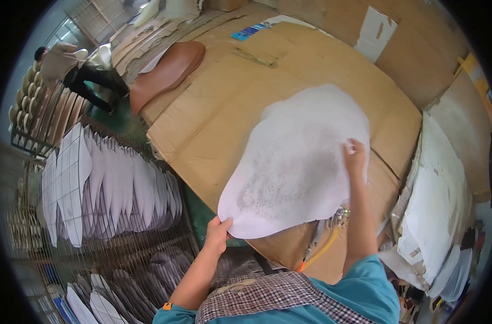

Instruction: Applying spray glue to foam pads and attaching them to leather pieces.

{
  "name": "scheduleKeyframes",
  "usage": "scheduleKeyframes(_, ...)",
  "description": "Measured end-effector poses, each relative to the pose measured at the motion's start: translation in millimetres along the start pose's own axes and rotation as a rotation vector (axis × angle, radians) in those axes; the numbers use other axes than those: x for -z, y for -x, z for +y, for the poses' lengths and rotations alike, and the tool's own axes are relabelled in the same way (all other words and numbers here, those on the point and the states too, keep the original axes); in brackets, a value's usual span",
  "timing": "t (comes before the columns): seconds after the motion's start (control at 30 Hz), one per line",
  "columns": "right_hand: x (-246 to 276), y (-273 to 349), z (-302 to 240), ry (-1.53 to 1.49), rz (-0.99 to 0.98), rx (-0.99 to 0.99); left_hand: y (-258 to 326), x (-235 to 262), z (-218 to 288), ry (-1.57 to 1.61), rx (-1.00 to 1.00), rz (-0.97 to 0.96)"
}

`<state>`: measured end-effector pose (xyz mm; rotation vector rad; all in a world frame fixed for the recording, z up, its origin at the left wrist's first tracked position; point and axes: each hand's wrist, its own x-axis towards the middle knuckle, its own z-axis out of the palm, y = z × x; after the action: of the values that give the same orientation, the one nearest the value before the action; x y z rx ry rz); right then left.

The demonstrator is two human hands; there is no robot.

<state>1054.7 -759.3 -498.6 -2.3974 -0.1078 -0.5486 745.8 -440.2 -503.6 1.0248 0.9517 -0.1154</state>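
Note:
A large white sheet (305, 146) with a rounded, wavy outline lies over the cardboard-covered table in front of me. Grey specks and a dark smudge spread across its middle. My left hand (218, 233) pinches its near left edge, thumb on top. Over the right part of the sheet is my right hand (355, 154), its fingers curled in. Whether anything small is between those fingers, I cannot make out. Partly under the sheet's near edge, a metal tool (340, 215) with fittings shows beside a yellow hose (322, 248).
Brown cardboard (219, 113) covers the tabletop. A smooth brown curved piece (173, 70) lies at its far left edge. On my left stands a wire rack (108, 189) hung with several white pieces. White boards (437, 200) lean at the right. Another person (75, 70) bends at the far left.

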Motion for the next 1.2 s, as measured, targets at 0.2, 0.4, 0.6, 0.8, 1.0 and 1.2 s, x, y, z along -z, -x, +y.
scheduleKeyframes(0.2,-53.4,-33.0,56.1,0.414,-0.481,-0.126,1.0,18.1,6.6,0.2,-0.157,-0.053)
scheduleKeyframes(0.4,-48.5,-72.6,67.7,-0.324,-0.503,-0.253,3.2,10.3,78.5,0.548,-0.189,-0.282)
scheduleKeyframes(0.6,-36.5,-72.5,-221.9,-0.916,-0.74,-0.164,76.5,127.4,178.4,0.64,-0.405,-0.332)
scheduleKeyframes(0.8,-75.8,-79.2,-473.4,-1.296,-0.917,-0.066,182.4,273.4,276.2,0.75,-0.746,-0.185)
scheduleKeyframes(1.0,-144.8,-59.7,-720.9,-1.424,-1.27,0.018,261.3,425.9,343.2,0.745,-1.045,0.119)
scheduleKeyframes(1.2,-248.6,33.7,-951.5,-1.335,-1.277,0.046,281.4,613.1,382.9,0.79,-1.085,0.42)
